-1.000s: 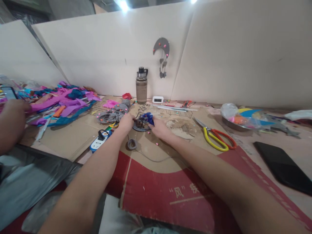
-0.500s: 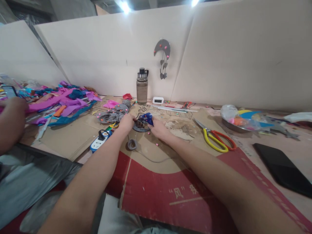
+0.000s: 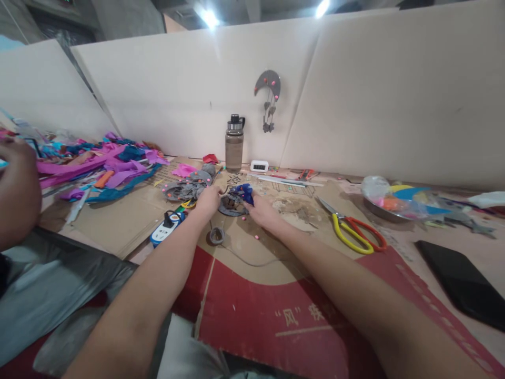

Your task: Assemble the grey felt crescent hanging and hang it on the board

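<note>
A dark grey crescent-like piece (image 3: 232, 212) lies on the cardboard between my two hands, with tangled grey material on top. My left hand (image 3: 209, 202) is closed at its left side, thumb and fingertips pinched; whatever is in the pinch is too small to make out. At the right side, my right hand (image 3: 262, 208) has its fingers closed against a crumpled deep-blue bundle (image 3: 246, 192). A small ring-shaped roll of grey cord (image 3: 216, 236) sits just in front, its loose end trailing right. Beyond my left hand lie grey felt pieces with pink dots (image 3: 185, 190).
Scissors with yellow and red handles (image 3: 353, 231) lie right, near a black phone (image 3: 460, 279) and a metal bowl (image 3: 384, 210). A bottle (image 3: 234, 145) and a small clock (image 3: 259, 166) stand behind. Left are a power strip (image 3: 165, 227), cloth scraps (image 3: 114, 168) and another person's arm (image 3: 19, 195).
The view has shifted slightly, so everything sits a little lower and to the right. My hands stay at the grey piece. The other person's hand at left has risen, covering more of their phone.
</note>
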Action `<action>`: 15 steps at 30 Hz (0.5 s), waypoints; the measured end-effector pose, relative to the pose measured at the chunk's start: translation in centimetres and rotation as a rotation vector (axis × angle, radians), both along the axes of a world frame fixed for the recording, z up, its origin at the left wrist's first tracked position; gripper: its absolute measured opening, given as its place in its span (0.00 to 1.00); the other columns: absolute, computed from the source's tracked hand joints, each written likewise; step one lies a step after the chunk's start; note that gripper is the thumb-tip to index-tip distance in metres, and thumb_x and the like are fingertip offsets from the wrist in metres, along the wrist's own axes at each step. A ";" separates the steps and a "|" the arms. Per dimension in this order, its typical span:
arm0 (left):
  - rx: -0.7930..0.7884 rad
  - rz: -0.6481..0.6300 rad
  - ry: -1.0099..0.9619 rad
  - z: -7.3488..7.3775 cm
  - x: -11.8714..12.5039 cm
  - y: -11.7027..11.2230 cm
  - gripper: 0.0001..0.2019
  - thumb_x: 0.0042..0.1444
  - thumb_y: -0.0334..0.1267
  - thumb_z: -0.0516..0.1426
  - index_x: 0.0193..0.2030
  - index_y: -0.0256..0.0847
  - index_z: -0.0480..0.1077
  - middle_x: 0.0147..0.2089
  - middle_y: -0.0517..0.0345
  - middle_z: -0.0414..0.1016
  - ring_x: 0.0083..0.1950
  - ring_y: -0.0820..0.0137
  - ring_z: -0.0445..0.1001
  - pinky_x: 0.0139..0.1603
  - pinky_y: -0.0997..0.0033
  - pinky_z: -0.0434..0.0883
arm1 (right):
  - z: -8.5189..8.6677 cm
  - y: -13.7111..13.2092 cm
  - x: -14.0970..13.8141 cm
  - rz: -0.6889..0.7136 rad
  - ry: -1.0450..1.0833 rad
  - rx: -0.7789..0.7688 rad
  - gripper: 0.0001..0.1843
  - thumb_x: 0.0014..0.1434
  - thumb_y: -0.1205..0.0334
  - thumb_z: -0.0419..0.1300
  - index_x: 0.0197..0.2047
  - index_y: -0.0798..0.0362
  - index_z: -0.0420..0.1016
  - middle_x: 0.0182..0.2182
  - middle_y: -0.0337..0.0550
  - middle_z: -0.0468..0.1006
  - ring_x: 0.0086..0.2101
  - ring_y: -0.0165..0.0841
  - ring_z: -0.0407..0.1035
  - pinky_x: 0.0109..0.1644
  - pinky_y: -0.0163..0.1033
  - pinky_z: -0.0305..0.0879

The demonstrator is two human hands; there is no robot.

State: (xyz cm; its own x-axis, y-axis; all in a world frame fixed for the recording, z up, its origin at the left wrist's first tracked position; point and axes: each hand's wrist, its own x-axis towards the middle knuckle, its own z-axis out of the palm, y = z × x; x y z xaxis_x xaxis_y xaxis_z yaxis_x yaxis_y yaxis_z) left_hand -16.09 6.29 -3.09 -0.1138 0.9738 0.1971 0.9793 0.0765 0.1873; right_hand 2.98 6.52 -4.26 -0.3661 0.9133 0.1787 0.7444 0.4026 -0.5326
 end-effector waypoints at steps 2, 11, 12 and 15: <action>0.015 0.016 -0.011 -0.1 -0.1 0.0 0.16 0.54 0.28 0.52 0.46 0.39 0.76 0.44 0.49 0.79 0.47 0.65 0.76 0.47 0.72 0.68 | -0.1 0.2 0.3 -0.007 0.065 0.005 0.15 0.59 0.61 0.52 0.50 0.55 0.66 0.40 0.50 0.77 0.42 0.41 0.71 0.47 0.43 0.62; 0.070 -0.034 -0.110 -0.5 -0.8 -0.2 0.13 0.54 0.33 0.54 0.45 0.39 0.76 0.43 0.53 0.80 0.45 0.68 0.76 0.46 0.75 0.68 | -0.7 1.7 1.5 -0.083 0.379 -0.034 0.18 0.55 0.59 0.56 0.49 0.54 0.66 0.42 0.47 0.76 0.41 0.37 0.70 0.46 0.41 0.64; 0.072 -0.039 -0.116 -0.4 -0.9 -0.3 0.13 0.54 0.33 0.55 0.45 0.39 0.76 0.43 0.53 0.80 0.44 0.68 0.76 0.46 0.74 0.68 | -0.8 2.0 1.8 -0.086 0.421 -0.042 0.19 0.54 0.59 0.56 0.49 0.54 0.66 0.42 0.47 0.76 0.40 0.36 0.70 0.46 0.41 0.64; 0.061 -0.047 -0.134 -0.1 -1.1 -0.5 0.13 0.53 0.35 0.56 0.44 0.39 0.76 0.43 0.54 0.80 0.44 0.67 0.76 0.45 0.74 0.68 | -0.9 3.1 3.0 -0.122 0.470 -0.067 0.19 0.54 0.58 0.55 0.49 0.54 0.66 0.38 0.45 0.77 0.35 0.35 0.70 0.41 0.41 0.65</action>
State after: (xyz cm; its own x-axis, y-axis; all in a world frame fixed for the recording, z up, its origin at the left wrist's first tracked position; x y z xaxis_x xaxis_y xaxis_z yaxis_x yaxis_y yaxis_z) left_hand -17.21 5.75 -3.20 -0.0976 0.9654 0.2417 0.9473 0.0157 0.3199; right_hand 5.93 9.65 -5.20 -0.1499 0.9596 0.2381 0.4567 0.2808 -0.8442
